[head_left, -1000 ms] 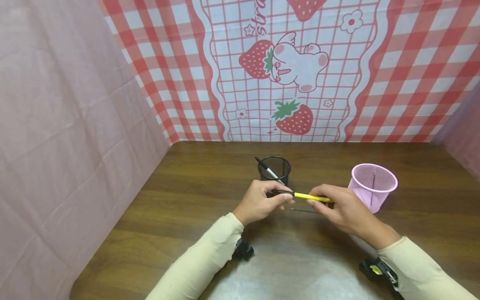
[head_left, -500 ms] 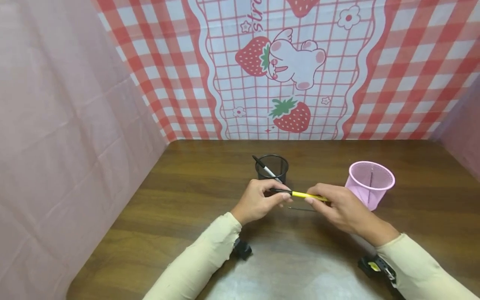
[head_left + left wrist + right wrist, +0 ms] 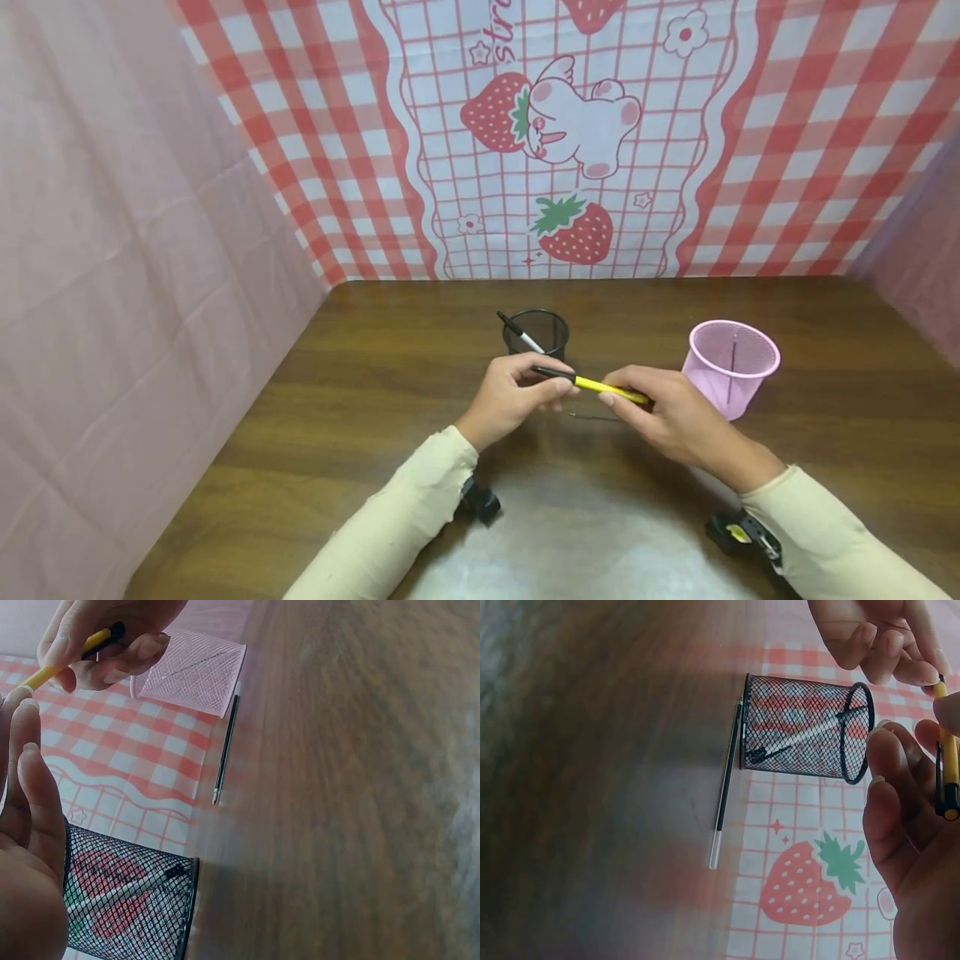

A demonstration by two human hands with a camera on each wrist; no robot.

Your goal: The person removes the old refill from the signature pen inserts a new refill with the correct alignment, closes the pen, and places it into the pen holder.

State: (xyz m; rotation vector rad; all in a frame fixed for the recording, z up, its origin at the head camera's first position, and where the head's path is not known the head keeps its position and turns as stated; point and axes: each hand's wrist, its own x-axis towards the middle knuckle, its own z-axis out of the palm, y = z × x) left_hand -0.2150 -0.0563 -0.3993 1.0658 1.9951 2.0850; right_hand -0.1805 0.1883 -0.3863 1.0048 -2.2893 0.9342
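Note:
In the head view, a yellow and black pen point(image 3: 588, 383) is held between both hands above the table. My left hand point(image 3: 504, 398) pinches its black end between thumb and fingers. The yellow barrel is gripped by my right hand point(image 3: 671, 417), close to the other end. A black clip and cap on that end show in the right wrist view. Beneath the hands, a thin dark ink refill point(image 3: 228, 746) with a metal tip lies on the tabletop.
Behind my left hand stands a black mesh pen cup point(image 3: 780, 696) with a white and black pen point(image 3: 530, 342) leaning in it. A pink mesh pen cup point(image 3: 708, 379) stands beyond my right hand. Patterned cloth point(image 3: 450, 200) rises at the table's far edge.
The pen now slants more, its black end a little higher against the yellow part. Both hands keep their hold; the head view has shifted slightly.

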